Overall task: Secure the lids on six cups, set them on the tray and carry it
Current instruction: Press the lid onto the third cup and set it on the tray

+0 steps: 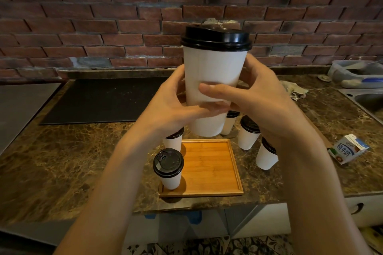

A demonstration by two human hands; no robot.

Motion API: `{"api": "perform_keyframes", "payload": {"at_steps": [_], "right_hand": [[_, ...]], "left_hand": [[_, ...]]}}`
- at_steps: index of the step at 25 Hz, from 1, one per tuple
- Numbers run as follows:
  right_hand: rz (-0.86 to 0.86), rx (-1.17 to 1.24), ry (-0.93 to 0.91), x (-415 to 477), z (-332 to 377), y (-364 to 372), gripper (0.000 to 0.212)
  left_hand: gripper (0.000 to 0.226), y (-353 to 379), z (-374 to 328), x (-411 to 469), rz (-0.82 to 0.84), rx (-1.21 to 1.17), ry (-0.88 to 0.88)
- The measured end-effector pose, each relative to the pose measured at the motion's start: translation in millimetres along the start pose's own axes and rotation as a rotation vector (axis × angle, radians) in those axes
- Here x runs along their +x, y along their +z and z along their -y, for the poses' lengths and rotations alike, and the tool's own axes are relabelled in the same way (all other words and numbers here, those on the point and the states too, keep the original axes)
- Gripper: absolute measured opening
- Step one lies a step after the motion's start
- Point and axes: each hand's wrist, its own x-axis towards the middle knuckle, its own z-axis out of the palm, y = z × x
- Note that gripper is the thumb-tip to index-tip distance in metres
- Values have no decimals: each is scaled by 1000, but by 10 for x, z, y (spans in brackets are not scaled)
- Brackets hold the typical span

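Left hand [172, 109] and right hand [257, 97] hold raised cup [213, 72] above tray [211, 167], fingers [213, 90] clamped round its body; black lid [216, 38] on. Second lidded cup [170, 170] in tray's 7 o'clock corner.

You are holding a tall white paper cup [213, 80] upright above the square wooden tray [211, 172], your left hand [176, 107] and right hand [255, 97] wrapping its lower half. Its black lid [216, 38] is sitting on top. One lidded cup [171, 178] is standing on the tray's near left corner. Four others are standing just off the tray's far and right edges.
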Motion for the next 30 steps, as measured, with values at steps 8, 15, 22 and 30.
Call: {"api": "perform_keyframes", "payload": {"at_steps": [8, 15, 22, 30], "right_hand": [[205, 167, 7, -29, -56, -117, 63], [237, 140, 1, -6, -47, -129, 58], [92, 45, -11, 32, 7, -50, 78], [-160, -79, 9, 67, -84, 240, 81]], "left_hand": [[74, -71, 26, -39, 203, -119, 0], [67, -45, 45, -40, 173, -118, 11], [72, 34, 40, 3, -39, -59, 59], [90, 224, 140, 50, -231, -24, 49]]}}
